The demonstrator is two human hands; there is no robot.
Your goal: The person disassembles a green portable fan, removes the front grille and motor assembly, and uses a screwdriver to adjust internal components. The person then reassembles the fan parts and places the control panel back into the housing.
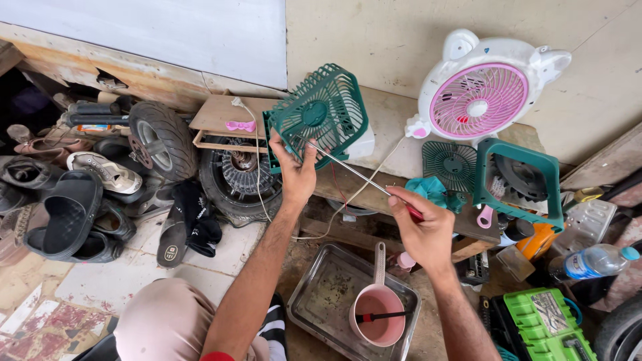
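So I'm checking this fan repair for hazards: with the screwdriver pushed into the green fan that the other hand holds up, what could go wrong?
The screwdriver in the right hand points toward the left hand gripping the green fan; a slip could jab it. A loosened screw might fall among the clutter rather than into the metal tray.

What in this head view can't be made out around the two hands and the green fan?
- Screwdriver tip: hidden among the green fan's grille bars; the contact point is unclear.
- Screwdriver handle: covered by the right hand.
- Left hand grip: fingers hidden behind the fan's lower edge.
- Green toolbox: cut off by the bottom edge.
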